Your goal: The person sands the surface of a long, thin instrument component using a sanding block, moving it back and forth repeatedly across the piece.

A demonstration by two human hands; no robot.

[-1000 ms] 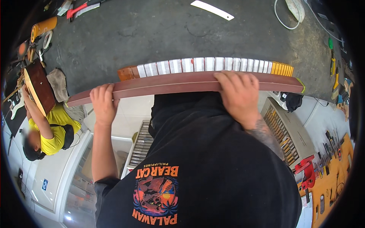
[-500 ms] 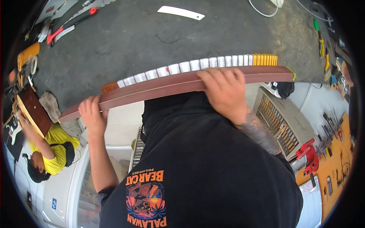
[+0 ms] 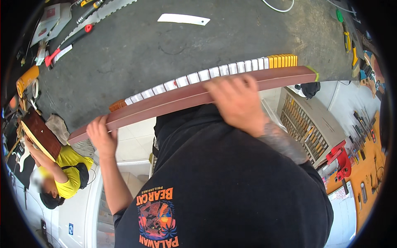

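A long reddish-brown wooden beam (image 3: 165, 102) lies along the near edge of the dark workbench, sloping down to the left. Its right end is yellow-green. Over its left part, my left hand (image 3: 102, 134) is closed with the fingers on the top and the thumb on the near side. Right of the beam's middle, my right hand (image 3: 235, 99) is closed over it, slightly blurred, its fingers reaching the far edge. Just behind the beam runs a row of small white blocks (image 3: 198, 77), with yellow blocks (image 3: 283, 61) at its right end and a brown block (image 3: 118, 105) at its left.
On the dark workbench (image 3: 186, 41) lie a white strip (image 3: 184, 19) and a red-handled tool (image 3: 51, 58). At left, a person in a yellow shirt (image 3: 70, 165) handles a brown panel (image 3: 41, 132). At right stand a tool cabinet (image 3: 306, 128) and a red clamp (image 3: 341, 161).
The whole view has shifted a little. My right hand has slid slightly left along the beam. My left hand keeps its hold. The person in yellow has moved an arm.
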